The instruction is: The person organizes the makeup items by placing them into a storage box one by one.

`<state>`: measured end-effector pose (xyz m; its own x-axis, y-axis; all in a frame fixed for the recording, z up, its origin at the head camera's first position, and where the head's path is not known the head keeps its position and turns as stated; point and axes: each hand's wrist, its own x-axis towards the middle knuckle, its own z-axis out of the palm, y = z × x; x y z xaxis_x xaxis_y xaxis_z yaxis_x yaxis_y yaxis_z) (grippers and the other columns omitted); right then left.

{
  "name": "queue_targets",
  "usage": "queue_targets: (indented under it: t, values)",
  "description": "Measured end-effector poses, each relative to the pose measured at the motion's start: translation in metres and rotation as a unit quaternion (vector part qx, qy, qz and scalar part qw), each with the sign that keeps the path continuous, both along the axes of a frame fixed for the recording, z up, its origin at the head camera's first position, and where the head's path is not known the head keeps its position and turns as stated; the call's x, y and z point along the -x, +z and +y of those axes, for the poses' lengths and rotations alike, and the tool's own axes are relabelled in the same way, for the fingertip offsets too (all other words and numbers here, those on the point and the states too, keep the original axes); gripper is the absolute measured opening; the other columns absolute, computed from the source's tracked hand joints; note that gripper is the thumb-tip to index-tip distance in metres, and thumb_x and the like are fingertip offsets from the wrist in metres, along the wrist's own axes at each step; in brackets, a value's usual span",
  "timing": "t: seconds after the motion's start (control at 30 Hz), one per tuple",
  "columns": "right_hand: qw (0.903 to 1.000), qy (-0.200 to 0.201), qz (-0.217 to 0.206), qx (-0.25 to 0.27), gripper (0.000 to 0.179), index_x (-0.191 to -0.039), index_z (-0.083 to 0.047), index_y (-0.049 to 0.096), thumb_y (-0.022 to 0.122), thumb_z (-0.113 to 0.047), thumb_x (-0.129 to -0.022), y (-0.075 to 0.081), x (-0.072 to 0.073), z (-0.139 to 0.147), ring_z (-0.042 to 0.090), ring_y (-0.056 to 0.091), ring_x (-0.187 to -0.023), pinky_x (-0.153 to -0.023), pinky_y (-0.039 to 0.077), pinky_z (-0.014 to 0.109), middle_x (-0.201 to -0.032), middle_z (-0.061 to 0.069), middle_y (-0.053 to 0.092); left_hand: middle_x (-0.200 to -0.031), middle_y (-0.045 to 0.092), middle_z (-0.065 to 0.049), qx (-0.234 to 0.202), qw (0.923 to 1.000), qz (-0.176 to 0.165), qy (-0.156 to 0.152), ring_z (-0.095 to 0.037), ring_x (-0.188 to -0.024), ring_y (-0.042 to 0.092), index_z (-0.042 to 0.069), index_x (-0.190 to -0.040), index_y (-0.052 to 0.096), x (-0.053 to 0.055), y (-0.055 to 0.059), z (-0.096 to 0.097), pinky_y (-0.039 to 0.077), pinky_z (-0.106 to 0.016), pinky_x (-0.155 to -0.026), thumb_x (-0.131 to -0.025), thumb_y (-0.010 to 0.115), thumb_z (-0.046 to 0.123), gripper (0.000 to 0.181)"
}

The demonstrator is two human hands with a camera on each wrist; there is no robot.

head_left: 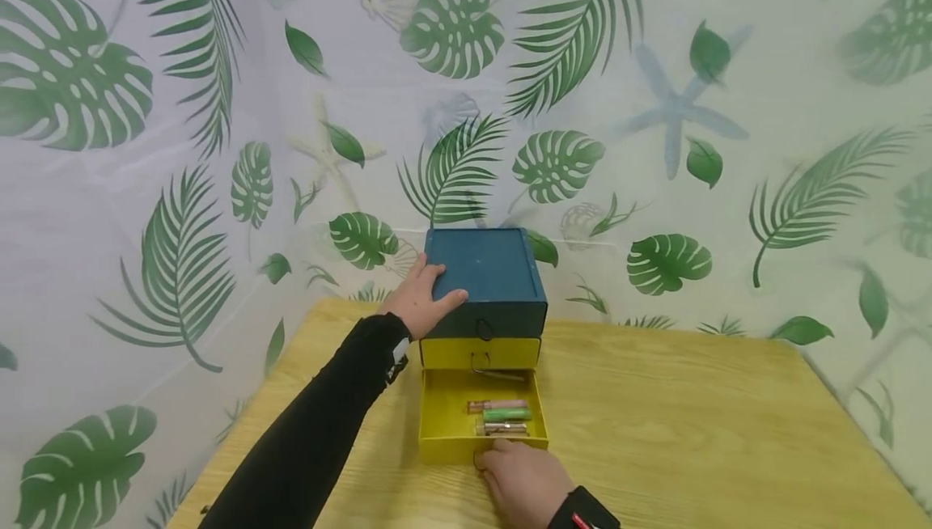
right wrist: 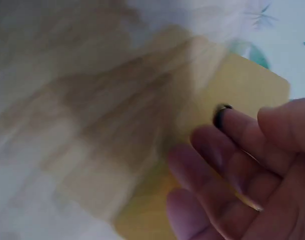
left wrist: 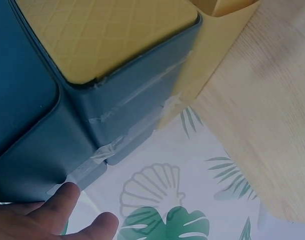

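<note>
A small drawer cabinet (head_left: 480, 266) with a dark blue top stands on the table. Its lowest yellow drawer (head_left: 444, 404) is pulled out; the yellow drawer above it projects slightly. Inside the lowest one lie a pink tube (head_left: 502, 405), a green tube (head_left: 507, 414) and a clear and silver tube (head_left: 502, 428). My left hand (head_left: 422, 296) rests on the cabinet's top left edge with fingers spread. At the drawer front, my right hand (head_left: 526, 476) has a finger hooked in the black pull loop (right wrist: 220, 116). Its fingers are bent in the right wrist view.
The cabinet stands on a wood-grain table (head_left: 692, 424). Behind and to the left hangs a pale curtain (head_left: 466, 108) printed with leaves. Clear tape (left wrist: 105, 151) runs along the cabinet's side. A thin metallic item (head_left: 502, 375) lies at the back of the lowest drawer.
</note>
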<state>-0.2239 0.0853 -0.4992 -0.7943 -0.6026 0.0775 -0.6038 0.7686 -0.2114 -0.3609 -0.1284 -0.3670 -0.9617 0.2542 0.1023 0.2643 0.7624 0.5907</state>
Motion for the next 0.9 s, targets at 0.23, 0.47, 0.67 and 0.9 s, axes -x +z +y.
queue_targets:
  t: [0.23,0.47,0.67,0.9]
  values:
    - [0.9992,-0.035,-0.009,-0.015,0.017,-0.101,-0.014,0.076,0.062,-0.023,-0.099,-0.004,0.008,-0.005,0.013,0.056,-0.072,-0.060,0.055,0.034,-0.086,-0.004,0.059,-0.170,0.002,-0.010,0.007,1.0000,-0.004,-0.002,-0.033,-0.152,0.021,0.015,-0.161,0.031,-0.001,-0.005,0.004,0.036,-0.048,-0.119,-0.100,0.051,0.062,0.079]
    - [0.9994,-0.031,0.015,-0.001,0.015,-0.099,-0.010,0.075,0.064,-0.019,-0.095,0.003,0.025,-0.014,0.018,0.053,-0.072,-0.059,0.053,0.035,-0.086,0.000,0.057,-0.170,0.003,-0.012,0.010,0.9999,0.010,-0.002,-0.035,-0.152,0.021,0.014,-0.160,0.032,0.001,0.002,0.002,0.036,-0.050,-0.119,-0.100,0.051,0.061,0.079]
    - [0.9989,-0.047,-0.003,-0.005,0.013,-0.090,-0.013,0.074,0.064,-0.020,-0.095,0.003,0.040,-0.016,0.018,0.051,-0.070,-0.056,0.051,0.036,-0.082,-0.002,0.054,-0.170,0.003,-0.012,0.007,0.9999,0.008,-0.002,-0.034,-0.152,0.021,0.014,-0.160,0.032,0.002,0.000,0.000,0.034,-0.050,-0.120,-0.100,0.052,0.062,0.079]
    - [0.9973,-0.073,-0.014,0.002,0.016,-0.099,-0.014,0.076,0.061,-0.019,-0.098,-0.001,0.063,-0.015,0.024,0.057,-0.083,-0.069,0.057,0.043,-0.093,0.000,0.059,-0.170,0.002,-0.010,0.012,0.9999,0.001,-0.001,-0.032,-0.153,0.018,0.014,-0.161,0.031,0.004,-0.001,0.002,0.030,-0.047,-0.123,-0.100,0.051,0.061,0.079]
